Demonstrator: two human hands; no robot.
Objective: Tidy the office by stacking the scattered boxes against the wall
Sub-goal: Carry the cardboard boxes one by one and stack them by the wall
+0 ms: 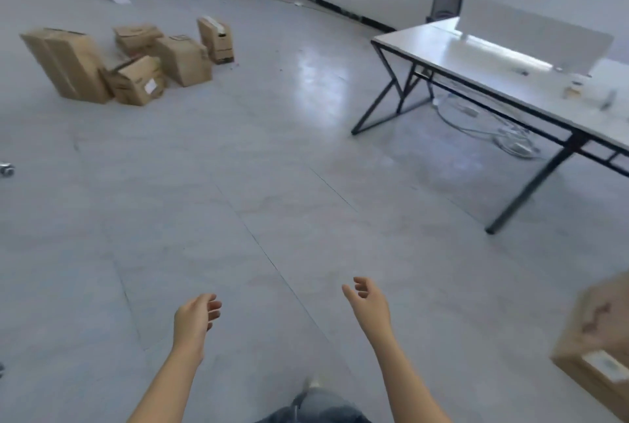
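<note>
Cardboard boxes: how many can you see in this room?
6. Five cluster on the far floor: tall box, open-flapped box, rear box, middle box, upright box. A blurred box is at the right edge. More may be out of view.

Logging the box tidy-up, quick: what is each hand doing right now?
Left hand: open, fingers relaxed, holding nothing.
Right hand: open, fingers loosely curled, holding nothing.
</note>
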